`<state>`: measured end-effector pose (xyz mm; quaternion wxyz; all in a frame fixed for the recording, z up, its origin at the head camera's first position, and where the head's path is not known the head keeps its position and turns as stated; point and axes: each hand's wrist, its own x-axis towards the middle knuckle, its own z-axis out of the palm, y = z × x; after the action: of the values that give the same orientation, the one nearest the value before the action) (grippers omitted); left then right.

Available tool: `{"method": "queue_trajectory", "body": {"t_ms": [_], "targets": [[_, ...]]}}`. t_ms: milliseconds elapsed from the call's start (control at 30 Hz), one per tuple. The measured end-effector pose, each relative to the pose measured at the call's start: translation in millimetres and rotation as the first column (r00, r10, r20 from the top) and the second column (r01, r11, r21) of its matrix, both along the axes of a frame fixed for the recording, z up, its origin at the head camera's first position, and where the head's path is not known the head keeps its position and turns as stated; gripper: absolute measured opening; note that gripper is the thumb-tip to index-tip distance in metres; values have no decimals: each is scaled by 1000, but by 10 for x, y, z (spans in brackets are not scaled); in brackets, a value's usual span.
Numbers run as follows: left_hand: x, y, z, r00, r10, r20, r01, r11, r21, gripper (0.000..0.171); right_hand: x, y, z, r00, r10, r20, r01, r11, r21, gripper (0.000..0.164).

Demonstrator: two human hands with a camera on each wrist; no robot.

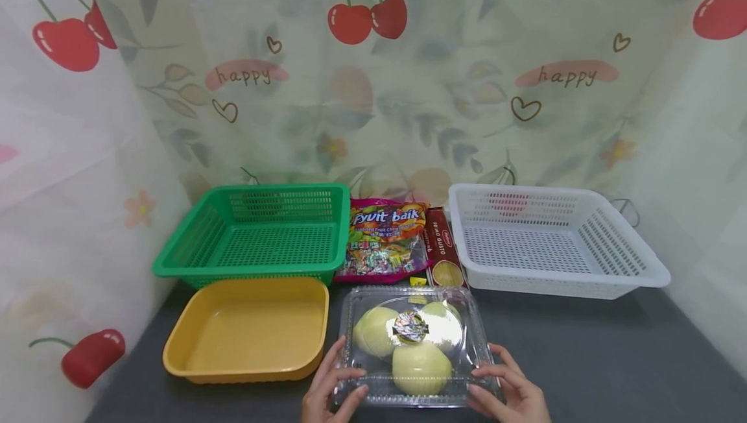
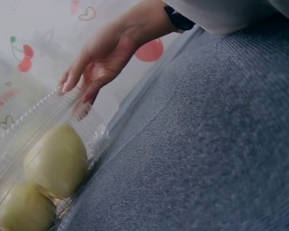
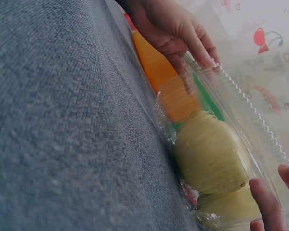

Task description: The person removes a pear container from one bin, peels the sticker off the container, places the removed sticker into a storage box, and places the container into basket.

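Note:
A clear plastic clamshell box, its lid closed, is held between both hands at the front of the dark table. Inside lie three pale yellow-green, round onion-like pieces; their exact kind is unclear. A shiny round sticker is on the lid. My left hand grips the box's front left corner, with fingers over the lid. At the opposite front corner, my right hand grips likewise. In the right wrist view the left hand appears across the box; the left wrist view shows the right hand.
A yellow tray lies left of the box, before a green basket. Behind the box are a colourful candy bag, a small yellow packet and a red-brown package. A white basket stands back right, against the printed curtain.

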<state>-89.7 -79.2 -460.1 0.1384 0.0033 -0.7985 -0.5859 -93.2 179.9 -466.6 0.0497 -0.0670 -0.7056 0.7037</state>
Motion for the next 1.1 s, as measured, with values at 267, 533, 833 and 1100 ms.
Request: {"method": "queue_trajectory", "body": {"t_ms": [267, 533, 833, 1100], "targets": [[-5, -4, -50, 998, -12, -67, 14, 999, 31, 19, 6, 112, 159, 996, 87, 28, -91, 975, 201, 34], [8, -11, -8, 1000, -27, -1, 27, 999, 30, 17, -104, 406, 417, 950, 313, -9, -288, 887, 362, 45], [-19, -13, 20, 997, -15, 82, 11, 999, 41, 17, -405, 505, 783, 902, 431, -31, -397, 855, 332, 45], [-24, -9, -4, 998, 0, 59, -3, 999, 53, 18, -662, 399, 876, 876, 474, 86, -474, 817, 329, 46]]}}
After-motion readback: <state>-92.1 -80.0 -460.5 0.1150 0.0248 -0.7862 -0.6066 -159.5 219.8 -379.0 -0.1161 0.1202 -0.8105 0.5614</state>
